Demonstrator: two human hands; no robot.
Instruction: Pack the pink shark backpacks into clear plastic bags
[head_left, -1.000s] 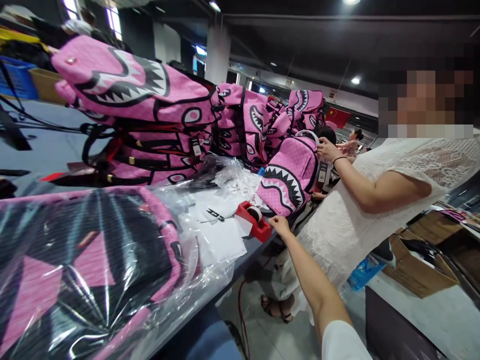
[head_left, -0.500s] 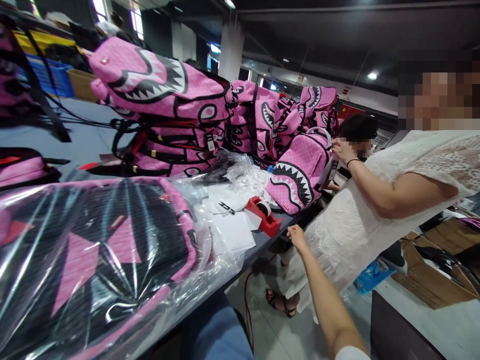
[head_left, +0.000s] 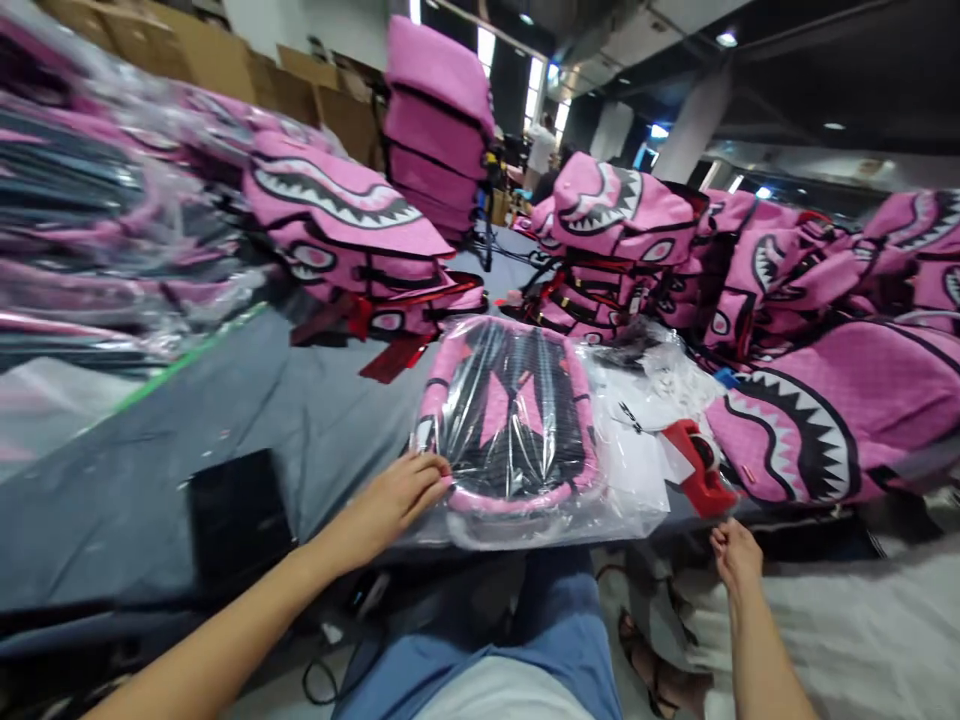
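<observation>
A pink and black backpack [head_left: 514, 410] lies back-panel up in a clear plastic bag [head_left: 634, 505] at the table's front edge. My left hand [head_left: 416, 485] rests at its near left corner, fingers closed over the edge of the plastic. To the right stands a red tape dispenser [head_left: 701, 470] with a roll of tape in it. Just in front of the dispenser is my right hand [head_left: 737, 553], its fingers pinched together. Whatever is between those fingertips is too small to make out.
Pink shark-mouth backpacks [head_left: 345, 215] are stacked along the back, and another backpack [head_left: 832, 420] lies at right. Bagged backpacks [head_left: 82, 230] pile up at far left. A dark flat object [head_left: 238, 515] sits on the grey table [head_left: 300, 400]. Someone in white clothing [head_left: 885, 610] stands close at right.
My view has swung left and down, bringing my left hand and the whole bagged backpack into sight. My right hand stays close to the tape dispenser, fingers pinched.
</observation>
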